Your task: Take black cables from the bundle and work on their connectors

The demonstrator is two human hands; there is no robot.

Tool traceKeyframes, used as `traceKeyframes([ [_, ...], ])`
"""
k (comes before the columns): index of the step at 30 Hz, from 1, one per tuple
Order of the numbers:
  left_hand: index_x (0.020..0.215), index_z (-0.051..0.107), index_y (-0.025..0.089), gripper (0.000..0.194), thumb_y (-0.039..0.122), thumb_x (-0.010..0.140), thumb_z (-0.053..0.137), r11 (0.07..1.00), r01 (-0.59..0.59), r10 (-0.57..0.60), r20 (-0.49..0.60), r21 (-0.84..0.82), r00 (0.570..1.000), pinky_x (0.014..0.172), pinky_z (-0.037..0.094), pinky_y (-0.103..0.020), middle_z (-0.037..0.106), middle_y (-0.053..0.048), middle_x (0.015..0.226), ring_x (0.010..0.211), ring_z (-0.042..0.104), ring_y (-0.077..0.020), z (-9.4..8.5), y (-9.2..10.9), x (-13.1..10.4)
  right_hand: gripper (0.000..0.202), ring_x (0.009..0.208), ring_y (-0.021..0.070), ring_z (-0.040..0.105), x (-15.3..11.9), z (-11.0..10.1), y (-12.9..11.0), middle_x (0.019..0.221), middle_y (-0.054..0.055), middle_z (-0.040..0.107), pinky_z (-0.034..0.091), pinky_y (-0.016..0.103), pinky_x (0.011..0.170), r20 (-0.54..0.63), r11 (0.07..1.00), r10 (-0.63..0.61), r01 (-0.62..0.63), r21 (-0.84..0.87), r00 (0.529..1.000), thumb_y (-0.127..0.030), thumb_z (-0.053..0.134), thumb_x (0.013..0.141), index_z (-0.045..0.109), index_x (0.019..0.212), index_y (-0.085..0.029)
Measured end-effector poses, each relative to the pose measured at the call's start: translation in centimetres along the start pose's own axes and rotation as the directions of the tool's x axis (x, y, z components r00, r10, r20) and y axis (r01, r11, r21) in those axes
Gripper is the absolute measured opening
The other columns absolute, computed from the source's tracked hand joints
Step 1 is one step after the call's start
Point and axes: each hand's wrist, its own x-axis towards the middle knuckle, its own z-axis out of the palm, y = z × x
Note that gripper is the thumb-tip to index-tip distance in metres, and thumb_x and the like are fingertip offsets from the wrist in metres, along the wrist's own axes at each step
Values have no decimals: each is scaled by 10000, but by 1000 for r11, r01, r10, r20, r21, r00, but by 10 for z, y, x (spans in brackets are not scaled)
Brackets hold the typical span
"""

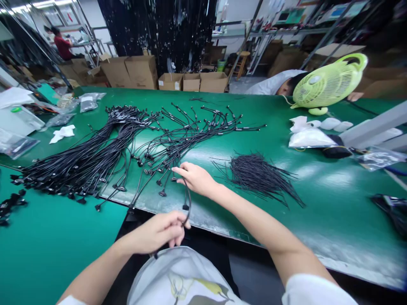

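Observation:
My left hand [167, 231] is closed around a black cable [190, 203] in front of my body, off the table's front edge. The cable loops up from it toward my right hand [192, 176], whose thumb and fingers are pressed together over the near end of a loose heap of black cables [187, 140]. What those fingers hold is too small to tell. A big bundle of black cables with connectors [92, 156] lies at the left. Right of my right hand is a pile of thin black strips [260, 176].
The green table [333, 182] bears a light green fan [329, 82], white bundles [310, 137] at the right, and plastic bags [90, 101] at the left. A person leans down behind the table near the fan. Cardboard boxes [141, 72] stand beyond the far edge.

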Motion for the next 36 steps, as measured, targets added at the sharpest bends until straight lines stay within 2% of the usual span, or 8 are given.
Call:
traceKeyframes([
  [5, 1170, 591, 177, 379, 462, 931, 514, 985, 69, -102, -211, -160, 972, 501, 311, -244, 474, 40, 595, 488, 368, -101, -21, -26, -63, 238, 803, 136, 476, 60, -27, 55, 843, 56, 572, 372, 232, 704, -108, 956, 258, -270, -112, 960, -233, 518, 957, 673, 800, -143],
  [9, 943, 649, 147, 308, 445, 869, 632, 937, -43, -197, -625, -347, 756, 483, 283, -216, 388, 50, 560, 511, 320, -93, -64, -57, -83, 404, 1073, 204, 380, 41, -101, 101, 1138, 196, 508, 316, 337, 935, -427, 835, 446, -538, -119, 786, -262, 311, 1026, 640, 1037, -27],
  [11, 827, 628, 144, 269, 404, 820, 698, 856, -192, -201, -650, -481, 733, 491, 327, -198, 408, 35, 604, 539, 358, -88, -75, -62, -77, 454, 1154, 254, 325, 20, -127, 106, 1241, 214, 476, 262, 417, 973, -491, 802, 434, -573, -172, 755, -350, 301, 1030, 634, 1104, -51],
  [19, 914, 636, 170, 267, 430, 852, 647, 774, -266, -137, -561, -575, 817, 381, 238, -147, 446, 24, 701, 483, 326, -55, -62, -49, -15, 283, 585, 189, 445, -82, -97, 24, 637, 99, 536, 172, 302, 562, 38, 793, 373, -297, -531, 927, -379, 471, 947, 647, 962, -159],
  [23, 1030, 689, 210, 289, 424, 932, 522, 978, -209, 168, -601, 2, 782, 606, 462, -229, 574, -37, 856, 698, 536, -133, -34, -39, 13, 237, 563, 172, 450, -113, -73, -41, 534, 44, 507, 212, 308, 564, 237, 969, 38, 23, -248, 971, -236, 442, 951, 618, 804, -176],
  [26, 1093, 691, 211, 311, 395, 957, 480, 914, -228, 362, -422, 335, 831, 911, 443, -328, 646, -88, 1029, 992, 582, -220, -6, -31, 28, 260, 574, 157, 447, -111, -72, -68, 571, 37, 534, 250, 295, 584, 265, 992, -85, 107, -70, 961, -229, 433, 969, 615, 790, -180],
  [29, 1166, 640, 180, 405, 433, 994, 375, 978, -170, 185, -123, 118, 975, 666, 449, -281, 572, -12, 667, 620, 531, -149, 14, -26, 28, 308, 653, 167, 495, -100, -85, -57, 635, 56, 584, 295, 282, 620, 151, 995, -2, 17, -99, 989, -336, 459, 976, 635, 782, -173],
  [36, 1029, 676, 82, 313, 364, 921, 590, 811, -31, 78, 55, -585, 995, 430, 204, -191, 260, 103, 475, 421, 165, -57, -19, -16, -4, 312, 844, 180, 625, -132, -84, 37, 927, 54, 693, 428, 271, 698, -34, 965, 262, -261, 23, 965, -396, 442, 971, 666, 971, -179],
])
